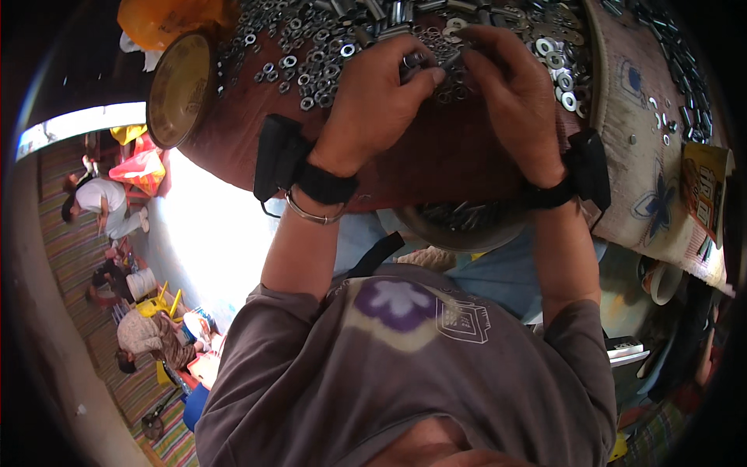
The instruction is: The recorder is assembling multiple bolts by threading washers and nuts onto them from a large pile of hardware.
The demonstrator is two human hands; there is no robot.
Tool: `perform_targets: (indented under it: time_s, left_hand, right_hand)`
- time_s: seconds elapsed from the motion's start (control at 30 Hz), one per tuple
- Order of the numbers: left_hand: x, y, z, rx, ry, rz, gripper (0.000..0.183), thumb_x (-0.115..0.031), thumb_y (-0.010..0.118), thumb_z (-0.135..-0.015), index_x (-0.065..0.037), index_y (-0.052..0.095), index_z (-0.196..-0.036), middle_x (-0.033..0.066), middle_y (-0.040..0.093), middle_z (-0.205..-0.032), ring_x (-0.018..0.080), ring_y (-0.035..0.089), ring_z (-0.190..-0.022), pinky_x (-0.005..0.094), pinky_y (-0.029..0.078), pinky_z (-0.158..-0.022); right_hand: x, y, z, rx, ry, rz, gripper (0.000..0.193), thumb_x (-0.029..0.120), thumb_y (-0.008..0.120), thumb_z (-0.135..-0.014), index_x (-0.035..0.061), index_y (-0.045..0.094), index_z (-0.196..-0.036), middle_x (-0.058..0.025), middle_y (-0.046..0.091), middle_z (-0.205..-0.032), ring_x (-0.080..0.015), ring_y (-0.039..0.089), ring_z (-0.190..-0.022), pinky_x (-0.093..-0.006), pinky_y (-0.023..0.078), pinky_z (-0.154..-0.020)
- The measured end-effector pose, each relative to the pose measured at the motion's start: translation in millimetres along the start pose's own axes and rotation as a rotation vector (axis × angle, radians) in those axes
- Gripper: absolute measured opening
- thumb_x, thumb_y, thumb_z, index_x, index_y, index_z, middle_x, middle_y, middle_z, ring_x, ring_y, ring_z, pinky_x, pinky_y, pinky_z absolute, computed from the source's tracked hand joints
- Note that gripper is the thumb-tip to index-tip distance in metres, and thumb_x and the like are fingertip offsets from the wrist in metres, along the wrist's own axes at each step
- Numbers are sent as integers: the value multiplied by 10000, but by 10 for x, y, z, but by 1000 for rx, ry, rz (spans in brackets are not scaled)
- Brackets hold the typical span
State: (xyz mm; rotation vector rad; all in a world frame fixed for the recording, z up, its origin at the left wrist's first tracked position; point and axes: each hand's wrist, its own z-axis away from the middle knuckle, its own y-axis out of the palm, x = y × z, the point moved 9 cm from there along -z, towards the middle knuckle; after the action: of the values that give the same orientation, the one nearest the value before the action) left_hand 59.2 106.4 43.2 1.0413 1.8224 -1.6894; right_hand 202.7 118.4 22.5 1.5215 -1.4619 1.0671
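Observation:
My left hand [377, 101] is closed, with a small shiny metal sleeve [413, 60] held in its curled fingers. Its thumb points toward my right hand [517, 97], whose fingers are bent together just opposite. Whatever sits between those right fingertips is too small and shaded to name. Both hands are over a red-brown cloth [373, 175] on the work surface. Loose hex nuts [310, 87] lie left of my left hand. Flat washers [564, 82] are scattered beside my right hand, and metal sleeves [397, 13] are heaped beyond both hands.
A bowl [180, 89] stands on its side at the left edge, near an orange bag [175, 22]. A basin of metal parts [467, 222] is under the near edge. Dark metal sleeves [689, 74] and a yellow packet [706, 183] lie right. People sit on the floor far left.

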Motion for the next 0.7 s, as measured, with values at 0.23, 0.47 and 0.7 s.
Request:
perform_targets:
  time_s: [0.23, 0.47, 0.7]
  left_hand:
    - [442, -302, 117, -151, -117, 69, 177, -131, 651, -801, -18, 626, -935, 33, 618, -794, 79, 545, -717, 223, 427, -636]
    - [260, -334, -157, -206, 271, -539, 235, -67, 605, -753, -35, 608, -985, 172, 618, -970, 362, 584, -892, 397, 463, -780]
    - [386, -281, -240, -106, 210, -599, 238, -62, 596, -762, -53, 606, -1000, 159, 613, -956, 356, 586, -879, 394, 462, -771]
  right_hand:
    - [-129, 137, 57, 178, 207, -78, 157, 90, 617, -843, 8, 594, -975, -33, 620, -727, -75, 564, -637, -220, 445, -562]
    - [-100, 98, 27, 135, 169, -65, 168, 114, 607, -865, -7, 586, -979, -27, 620, -739, -69, 560, -650, -212, 441, -573]
    - [-90, 85, 44, 106, 161, -123, 157, 115, 601, -868, -2, 589, -972, -10, 600, -717, -61, 540, -634, -206, 431, -566]
